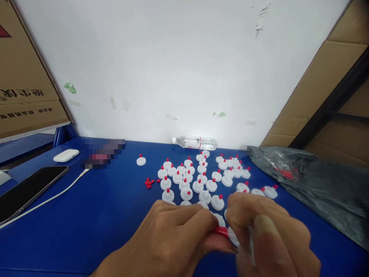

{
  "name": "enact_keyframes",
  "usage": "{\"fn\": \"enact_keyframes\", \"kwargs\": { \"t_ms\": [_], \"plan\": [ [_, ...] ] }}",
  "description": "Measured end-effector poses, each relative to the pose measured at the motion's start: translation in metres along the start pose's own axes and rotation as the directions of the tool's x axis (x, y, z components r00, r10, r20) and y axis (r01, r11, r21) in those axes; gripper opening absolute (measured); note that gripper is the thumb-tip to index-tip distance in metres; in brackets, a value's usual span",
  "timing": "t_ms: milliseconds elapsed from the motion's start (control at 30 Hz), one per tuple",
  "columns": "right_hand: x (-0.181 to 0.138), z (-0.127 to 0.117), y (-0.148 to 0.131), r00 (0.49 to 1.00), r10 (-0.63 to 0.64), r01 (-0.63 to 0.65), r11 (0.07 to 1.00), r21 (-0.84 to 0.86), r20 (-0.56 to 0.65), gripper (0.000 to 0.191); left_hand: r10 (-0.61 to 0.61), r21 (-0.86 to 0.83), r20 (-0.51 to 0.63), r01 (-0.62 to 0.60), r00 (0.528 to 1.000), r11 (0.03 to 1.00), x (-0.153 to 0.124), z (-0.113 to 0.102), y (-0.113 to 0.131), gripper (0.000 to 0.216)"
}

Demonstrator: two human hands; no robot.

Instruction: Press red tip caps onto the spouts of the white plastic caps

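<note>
On the tabletop [86,215] you have roughly forty white caps with red tips [201,179], too crowded to count exactly, one more capped piece [141,160] apart toward the left edge, and about eight loose red plugs [148,183]. You also have one water bottle [194,142] at the back edge, one phone [25,190], one white cable [57,194], one earbud case [66,155] and one grey plastic bag [314,184]. Your two hands [173,238] hold one red plug [221,231] and one white cap [233,236].

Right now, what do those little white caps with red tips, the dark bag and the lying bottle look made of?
White caps: probably moulded plastic, smooth, slightly glossy, all alike.
Red tips: likely plastic too, uniform bright colour.
Dark bag: thin plastic film, crinkled, with shiny creases.
Bottle: clear plastic, see-through.
</note>
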State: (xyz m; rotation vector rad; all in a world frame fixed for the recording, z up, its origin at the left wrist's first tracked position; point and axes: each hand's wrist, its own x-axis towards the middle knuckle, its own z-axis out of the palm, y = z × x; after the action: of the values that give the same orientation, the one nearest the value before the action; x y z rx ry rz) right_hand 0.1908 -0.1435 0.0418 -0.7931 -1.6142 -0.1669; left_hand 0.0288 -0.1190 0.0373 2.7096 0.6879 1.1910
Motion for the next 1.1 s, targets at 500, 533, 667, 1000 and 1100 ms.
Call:
{"fn": "enact_keyframes", "kwargs": {
  "t_ms": [500,533,667,1000,1100],
  "plan": [
    [-0.002,0.005,-0.007,0.997,0.076,-0.076,0.994,-0.074,-0.008,0.035,-0.040,-0.050,0.027,0.041,0.999,0.998,0.000,0.000,0.005,0.058],
    [-0.003,0.005,-0.008,0.997,0.071,-0.073,0.994,-0.087,-0.025,0.035,-0.041,-0.052,0.012,0.041,0.999,0.998,0.000,0.001,0.004,0.057],
    [-0.005,0.006,-0.006,0.996,0.052,-0.059,0.993,-0.102,-0.068,0.034,0.030,-0.074,-0.117,-0.039,0.993,0.997,0.000,0.006,0.003,0.056],
    [0.011,-0.001,0.007,0.987,-0.040,0.053,0.995,-0.081,0.154,0.032,0.006,0.022,-0.080,-0.004,0.997,1.000,0.000,0.001,-0.004,0.040],
    [0.014,-0.007,0.012,0.964,-0.029,0.051,0.996,-0.079,0.264,0.027,0.042,0.033,-0.174,-0.037,0.984,0.999,0.002,-0.001,-0.010,0.023]
  ]
}}
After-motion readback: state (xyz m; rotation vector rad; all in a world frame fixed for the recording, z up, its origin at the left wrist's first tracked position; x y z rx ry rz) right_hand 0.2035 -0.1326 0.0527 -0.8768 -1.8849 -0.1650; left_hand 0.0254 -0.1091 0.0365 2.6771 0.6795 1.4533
